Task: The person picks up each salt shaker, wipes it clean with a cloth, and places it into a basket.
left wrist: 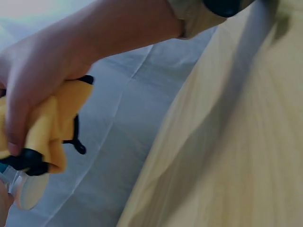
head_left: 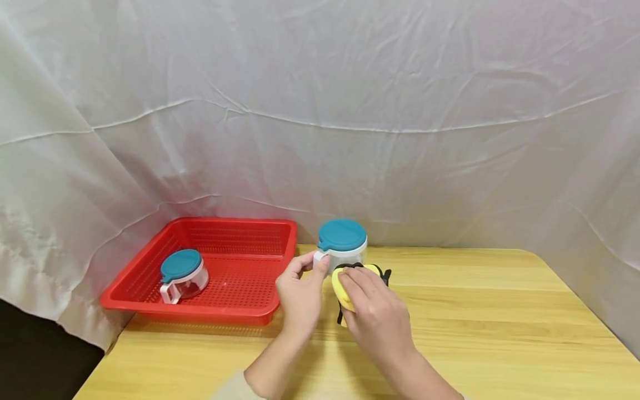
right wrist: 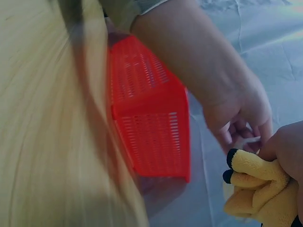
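My left hand (head_left: 302,294) pinches the white handle of a clear jar with a blue lid (head_left: 342,234), held up beside the red basket. My right hand (head_left: 380,311) grips a yellow cloth with black edging (head_left: 342,291) against the lower front of this jar. Bunched folds of the cloth (right wrist: 255,189) stick out below the right hand in the right wrist view. The cloth hides part of the jar's body. In the left wrist view only a bit of the left hand (left wrist: 4,203) shows, at the lower left edge.
A red perforated basket (head_left: 185,312) stands on the left of the wooden table (head_left: 475,333). Inside it, at the left, sits a second lidded jar (head_left: 182,264) with a white handle. Pale cloth curtains (head_left: 350,111) hang behind the table and at both sides.
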Demonstrator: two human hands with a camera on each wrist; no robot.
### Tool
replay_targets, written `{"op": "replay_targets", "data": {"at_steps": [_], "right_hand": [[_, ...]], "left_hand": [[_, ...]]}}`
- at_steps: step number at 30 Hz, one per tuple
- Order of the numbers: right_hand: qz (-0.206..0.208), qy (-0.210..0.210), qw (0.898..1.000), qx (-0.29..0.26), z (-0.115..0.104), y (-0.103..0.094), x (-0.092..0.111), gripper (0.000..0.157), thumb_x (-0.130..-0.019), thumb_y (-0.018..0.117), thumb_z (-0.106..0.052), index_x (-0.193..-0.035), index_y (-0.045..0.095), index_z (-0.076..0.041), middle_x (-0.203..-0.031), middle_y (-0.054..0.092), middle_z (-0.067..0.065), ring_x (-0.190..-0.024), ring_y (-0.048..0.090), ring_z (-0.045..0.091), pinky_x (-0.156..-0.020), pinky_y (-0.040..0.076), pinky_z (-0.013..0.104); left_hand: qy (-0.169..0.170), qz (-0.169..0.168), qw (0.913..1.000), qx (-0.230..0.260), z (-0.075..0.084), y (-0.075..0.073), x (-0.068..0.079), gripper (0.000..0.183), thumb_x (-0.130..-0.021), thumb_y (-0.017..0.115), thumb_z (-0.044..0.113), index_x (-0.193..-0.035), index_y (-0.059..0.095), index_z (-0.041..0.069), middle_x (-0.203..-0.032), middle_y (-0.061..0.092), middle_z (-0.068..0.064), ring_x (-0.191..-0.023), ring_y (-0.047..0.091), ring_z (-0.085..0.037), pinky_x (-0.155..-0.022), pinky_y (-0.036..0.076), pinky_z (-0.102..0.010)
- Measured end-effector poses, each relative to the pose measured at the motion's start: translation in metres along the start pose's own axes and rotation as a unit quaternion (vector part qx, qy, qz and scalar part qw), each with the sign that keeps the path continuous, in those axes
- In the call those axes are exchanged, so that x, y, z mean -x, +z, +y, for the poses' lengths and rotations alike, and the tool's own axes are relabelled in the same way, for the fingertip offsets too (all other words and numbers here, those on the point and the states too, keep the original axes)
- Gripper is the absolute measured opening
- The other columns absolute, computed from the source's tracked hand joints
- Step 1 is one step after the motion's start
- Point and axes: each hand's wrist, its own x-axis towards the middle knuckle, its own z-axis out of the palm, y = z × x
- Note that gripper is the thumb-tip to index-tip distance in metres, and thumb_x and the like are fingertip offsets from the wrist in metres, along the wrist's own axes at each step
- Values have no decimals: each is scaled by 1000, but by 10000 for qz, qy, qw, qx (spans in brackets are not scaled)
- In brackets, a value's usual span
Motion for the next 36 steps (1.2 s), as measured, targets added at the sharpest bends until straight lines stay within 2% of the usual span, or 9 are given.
{"op": "replay_targets", "data": {"at_steps": [3,8,13,18,21,25,30,36], "right_hand": [[42,95,9999,39,-2,-4,-2,40,-67,75,-1,-107,73,-5,-107,73,6,-100,68,24,-83,58,36],[43,-196,9996,180,-7,1,1,41,-64,73,1,-104,73,-4,-103,73,6,-96,69,24,-80,59,35],[-73,-398,9991,116,-11,10,7,43,-62,74,1,-104,73,-4,-104,72,6,-95,68,23,-81,58,33],[24,-140,9998,-164,-2,5,5,44,-64,76,0,-107,73,-6,-108,72,5,-100,68,24,-84,58,36],[116,-36,9994,-339,7,-1,-1,44,-65,77,0,-109,72,-6,-110,72,5,-102,68,25,-88,57,38],[277,56,9982,-529,18,-11,-8,44,-68,78,-1,-111,72,-5,-111,72,7,-102,68,27,-94,54,39],[490,138,9969,-601,24,-19,-13,43,-68,78,-1,-111,73,-5,-111,72,8,-102,69,28,-94,54,39],[507,-232,9976,-416,13,-13,-10,44,-66,74,1,-109,73,-4,-109,73,7,-100,69,27,-85,58,40]], "left_hand": [[155,-56,9998,-59,-3,3,4,18,-82,81,20,-96,77,10,-83,72,-7,-79,63,-13,-62,54,-21],[247,52,9995,-194,-3,2,5,19,-82,82,22,-96,78,10,-82,72,-5,-78,63,-14,-60,53,-21],[-69,233,9996,-137,1,-3,-3,19,-82,81,19,-96,77,8,-79,70,-7,-74,61,-15,-59,52,-19],[-405,272,9982,352,3,-5,-11,19,-84,79,13,-99,76,2,-84,70,-12,-72,62,-14,-64,56,-21],[-497,258,9974,447,4,-6,-13,20,-84,78,11,-100,75,0,-85,70,-12,-74,62,-13,-66,57,-21],[-543,100,9979,337,5,-6,-13,18,-84,78,11,-99,76,1,-83,68,-12,-74,60,-14,-64,55,-19],[-570,-122,9981,223,6,-4,-10,17,-84,78,12,-99,77,4,-81,68,-12,-74,61,-14,-64,53,-18],[-422,-102,9990,118,5,-4,-8,19,-83,80,18,-98,77,7,-80,68,-10,-74,61,-14,-62,54,-18]]}}
